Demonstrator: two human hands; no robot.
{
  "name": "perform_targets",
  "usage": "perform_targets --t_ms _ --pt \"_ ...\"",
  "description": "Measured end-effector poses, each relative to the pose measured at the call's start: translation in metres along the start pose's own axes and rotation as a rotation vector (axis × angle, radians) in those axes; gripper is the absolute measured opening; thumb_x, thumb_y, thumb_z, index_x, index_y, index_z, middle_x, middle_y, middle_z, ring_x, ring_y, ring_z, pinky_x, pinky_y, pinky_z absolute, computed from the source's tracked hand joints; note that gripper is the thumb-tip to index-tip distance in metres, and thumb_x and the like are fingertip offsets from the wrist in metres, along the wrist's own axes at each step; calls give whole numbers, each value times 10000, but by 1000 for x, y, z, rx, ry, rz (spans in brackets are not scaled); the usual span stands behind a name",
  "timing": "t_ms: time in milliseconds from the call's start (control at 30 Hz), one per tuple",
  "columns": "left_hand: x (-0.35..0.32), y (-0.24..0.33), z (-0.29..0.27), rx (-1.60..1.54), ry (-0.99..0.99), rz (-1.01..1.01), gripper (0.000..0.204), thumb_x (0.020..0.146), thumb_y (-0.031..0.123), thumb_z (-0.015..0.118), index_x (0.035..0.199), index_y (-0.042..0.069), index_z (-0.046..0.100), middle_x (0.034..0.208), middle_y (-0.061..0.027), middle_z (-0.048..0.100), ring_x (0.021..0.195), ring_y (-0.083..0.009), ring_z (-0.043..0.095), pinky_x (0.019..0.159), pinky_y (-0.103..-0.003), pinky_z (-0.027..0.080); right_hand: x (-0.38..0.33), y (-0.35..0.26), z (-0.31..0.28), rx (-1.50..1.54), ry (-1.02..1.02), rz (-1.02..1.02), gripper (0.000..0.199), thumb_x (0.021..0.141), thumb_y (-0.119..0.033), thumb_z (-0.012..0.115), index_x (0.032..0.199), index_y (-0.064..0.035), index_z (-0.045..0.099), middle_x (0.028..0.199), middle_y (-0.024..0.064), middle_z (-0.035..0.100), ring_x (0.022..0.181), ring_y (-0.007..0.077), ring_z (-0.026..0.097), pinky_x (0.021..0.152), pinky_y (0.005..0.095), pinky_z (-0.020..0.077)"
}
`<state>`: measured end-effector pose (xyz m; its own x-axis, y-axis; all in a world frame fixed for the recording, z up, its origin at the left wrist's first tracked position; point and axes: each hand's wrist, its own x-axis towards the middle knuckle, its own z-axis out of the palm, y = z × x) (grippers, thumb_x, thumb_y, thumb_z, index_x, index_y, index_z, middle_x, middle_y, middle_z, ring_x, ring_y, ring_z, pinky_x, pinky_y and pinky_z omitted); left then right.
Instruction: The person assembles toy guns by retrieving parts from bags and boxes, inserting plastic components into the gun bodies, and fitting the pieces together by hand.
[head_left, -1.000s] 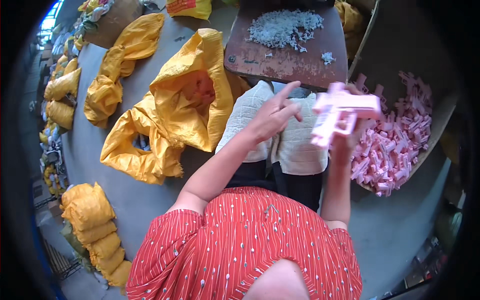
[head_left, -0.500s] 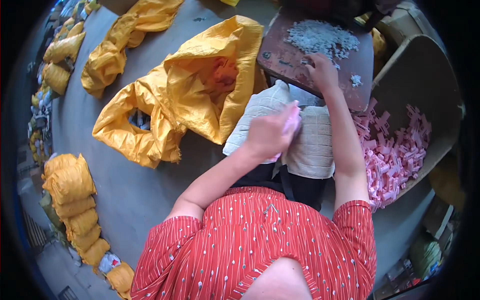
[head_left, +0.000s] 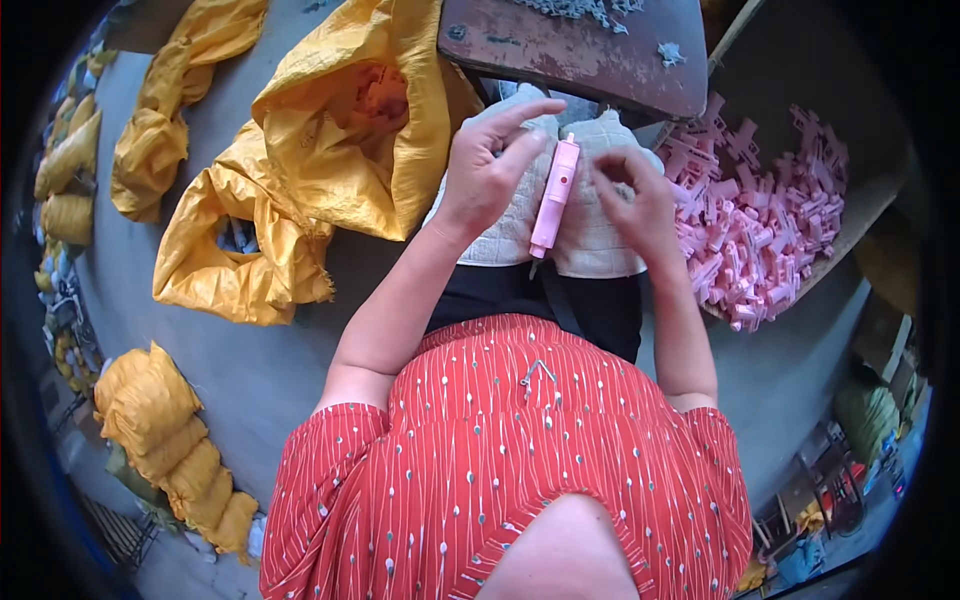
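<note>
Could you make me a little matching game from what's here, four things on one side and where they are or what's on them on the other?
Things:
1. Single pink piece
2. Heap of pink pieces
3. Worn brown surface
4. Large open yellow sack

Places or states:
A. To the right of the right hand
B. To the left of the left hand
C. Between the two hands
D. Bearing small pale pieces

Right pairs: 1-C; 2-A; 3-D; 4-B
</note>
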<state>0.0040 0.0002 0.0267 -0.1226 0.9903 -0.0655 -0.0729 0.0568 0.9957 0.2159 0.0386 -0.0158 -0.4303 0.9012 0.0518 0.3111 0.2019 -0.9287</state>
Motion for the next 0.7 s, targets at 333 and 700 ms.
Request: perform_targets --t_ms 333,700 --pt "-8 5 41 -322 -31 130 406 916 -20 399 1255 -86 612 549 65 380 475 -17 272 471 -204 245 -22 0 13 -119 55 -261 184 822 -17 713 997 -29 655 914 116 647 806 275 666 700 349 531" --pt "-7 -27 53 -230 -85 94 386 885 -1 439 1172 -30 695 629 74 451 538 -20 364 508 -207 295 -24 7 18 -99 66 -242 135 848 -86 698 961 -29 649 860 142 634 793 323 646 691 395 516"
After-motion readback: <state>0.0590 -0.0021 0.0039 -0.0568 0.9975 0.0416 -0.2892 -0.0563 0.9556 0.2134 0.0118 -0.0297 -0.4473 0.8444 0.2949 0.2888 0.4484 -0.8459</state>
